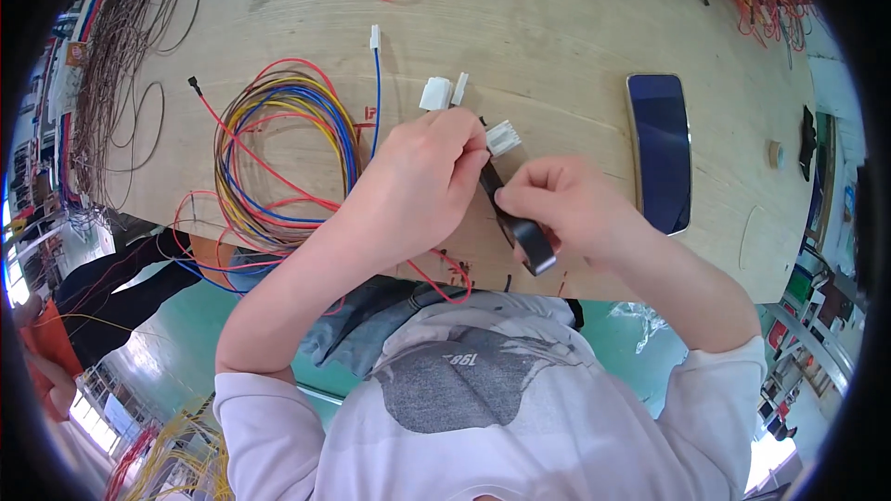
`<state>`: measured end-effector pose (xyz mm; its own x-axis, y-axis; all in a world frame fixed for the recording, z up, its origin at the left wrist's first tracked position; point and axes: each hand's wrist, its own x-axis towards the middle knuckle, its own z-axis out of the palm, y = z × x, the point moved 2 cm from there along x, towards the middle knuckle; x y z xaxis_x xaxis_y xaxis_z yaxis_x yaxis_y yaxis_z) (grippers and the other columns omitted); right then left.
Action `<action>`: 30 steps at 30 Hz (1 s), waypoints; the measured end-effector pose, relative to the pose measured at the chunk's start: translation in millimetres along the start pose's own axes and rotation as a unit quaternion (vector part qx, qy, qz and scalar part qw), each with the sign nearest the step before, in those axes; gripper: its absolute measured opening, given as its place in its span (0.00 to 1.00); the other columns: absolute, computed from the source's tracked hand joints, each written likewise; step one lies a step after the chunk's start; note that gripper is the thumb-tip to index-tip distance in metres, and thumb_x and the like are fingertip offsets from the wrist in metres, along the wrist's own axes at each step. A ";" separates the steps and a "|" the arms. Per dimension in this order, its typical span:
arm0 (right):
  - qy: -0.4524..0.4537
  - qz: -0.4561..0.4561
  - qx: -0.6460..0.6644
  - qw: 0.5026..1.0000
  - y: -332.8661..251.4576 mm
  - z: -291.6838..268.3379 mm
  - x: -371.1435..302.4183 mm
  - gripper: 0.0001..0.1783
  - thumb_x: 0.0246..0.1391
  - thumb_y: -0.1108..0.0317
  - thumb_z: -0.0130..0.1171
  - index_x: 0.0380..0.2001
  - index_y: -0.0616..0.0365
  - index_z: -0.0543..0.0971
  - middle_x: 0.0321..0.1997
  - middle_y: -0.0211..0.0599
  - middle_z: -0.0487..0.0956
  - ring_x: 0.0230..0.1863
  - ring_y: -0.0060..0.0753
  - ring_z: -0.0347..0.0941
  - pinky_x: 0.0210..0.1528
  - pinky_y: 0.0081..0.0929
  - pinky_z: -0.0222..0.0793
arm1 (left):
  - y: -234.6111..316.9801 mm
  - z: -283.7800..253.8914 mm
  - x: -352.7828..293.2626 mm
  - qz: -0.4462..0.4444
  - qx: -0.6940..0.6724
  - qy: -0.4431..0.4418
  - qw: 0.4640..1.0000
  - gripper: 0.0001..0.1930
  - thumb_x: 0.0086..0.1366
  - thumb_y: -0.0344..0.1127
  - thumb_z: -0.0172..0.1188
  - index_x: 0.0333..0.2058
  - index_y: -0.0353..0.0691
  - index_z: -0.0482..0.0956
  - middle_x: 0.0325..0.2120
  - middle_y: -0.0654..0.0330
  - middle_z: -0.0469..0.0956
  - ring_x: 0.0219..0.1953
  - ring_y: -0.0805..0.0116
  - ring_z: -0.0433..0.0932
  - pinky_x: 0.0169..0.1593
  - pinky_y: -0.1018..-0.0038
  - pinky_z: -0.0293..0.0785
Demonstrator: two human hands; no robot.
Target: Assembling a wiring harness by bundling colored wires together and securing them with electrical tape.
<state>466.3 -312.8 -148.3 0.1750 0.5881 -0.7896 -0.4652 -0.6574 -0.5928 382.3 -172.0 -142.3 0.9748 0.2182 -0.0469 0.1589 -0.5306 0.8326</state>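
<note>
1. Left hand (422, 181) pinched shut on the wire bundle (469, 121), white plugs (436, 93) poking out just past the grip.
2. Right hand (561, 199) clamped on the black tape roll (529, 237), strip (490, 181) running up to the left fingers.
3. Best to keep that strip taut and wind close beside the left grip, probably.
4. Coil (283, 162) left of the grip, phone (659, 148) right of it, both on the table (557, 19).

Pale plywood worktable (575, 9) over glossy green floor (176, 353), daylight-bright room edges.
</note>
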 end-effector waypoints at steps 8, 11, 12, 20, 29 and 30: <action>0.019 0.042 0.018 0.999 -9.3 1.1 8.3 0.11 0.48 0.64 0.53 0.21 0.62 0.73 0.15 0.31 0.72 0.14 0.19 0.68 0.13 0.18 0.60 | -6.2 0.5 5.8 -0.021 -0.015 0.007 1.000 0.03 0.53 0.23 0.53 0.26 0.33 0.68 0.17 0.57 0.69 0.18 0.69 0.68 0.22 0.75 0.63; 0.030 0.024 0.004 0.999 -14.1 0.6 10.1 0.12 0.48 0.64 0.53 0.21 0.63 0.73 0.15 0.31 0.72 0.14 0.19 0.68 0.14 0.18 0.61 | -5.8 0.9 5.3 -0.010 -0.011 0.031 0.999 0.05 0.49 0.21 0.52 0.24 0.33 0.65 0.19 0.48 0.69 0.24 0.48 0.71 0.27 0.62 0.66; 0.031 0.027 0.005 0.999 -14.3 -0.3 11.1 0.12 0.48 0.64 0.53 0.21 0.63 0.73 0.15 0.31 0.72 0.14 0.19 0.68 0.14 0.18 0.61 | -6.6 1.3 5.4 -0.006 -0.008 0.042 0.999 0.05 0.49 0.21 0.52 0.25 0.33 0.65 0.19 0.49 0.69 0.24 0.48 0.71 0.27 0.62 0.66; 0.028 0.022 0.002 0.999 -16.8 -2.2 10.6 0.12 0.48 0.65 0.52 0.21 0.64 0.73 0.15 0.31 0.72 0.14 0.18 0.67 0.16 0.18 0.62 | -6.2 3.3 6.6 -0.004 0.009 0.062 0.998 0.05 0.49 0.20 0.52 0.24 0.32 0.65 0.19 0.49 0.69 0.24 0.49 0.71 0.27 0.63 0.66; 0.029 -0.026 -0.025 0.999 -16.9 -1.1 9.3 0.13 0.49 0.65 0.52 0.20 0.65 0.72 0.15 0.31 0.72 0.14 0.19 0.68 0.15 0.18 0.62 | -9.7 3.8 4.8 -0.115 -0.088 0.037 0.989 0.02 0.58 0.23 0.51 0.27 0.33 0.67 0.12 0.64 0.68 0.13 0.82 0.66 0.15 0.82 0.57; 0.029 -0.026 -0.024 0.999 -18.4 -0.1 8.5 0.13 0.49 0.65 0.52 0.20 0.65 0.72 0.15 0.31 0.72 0.14 0.19 0.68 0.15 0.18 0.62 | -9.6 4.1 4.7 -0.114 -0.085 0.037 0.989 0.02 0.58 0.23 0.51 0.27 0.33 0.67 0.12 0.64 0.68 0.13 0.82 0.66 0.15 0.83 0.57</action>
<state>476.4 -295.7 -144.2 0.2480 0.5942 -0.7651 -0.4118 -0.6502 -0.6385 386.0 -169.3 -152.8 0.9016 0.3795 -0.2076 0.3376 -0.3175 0.8861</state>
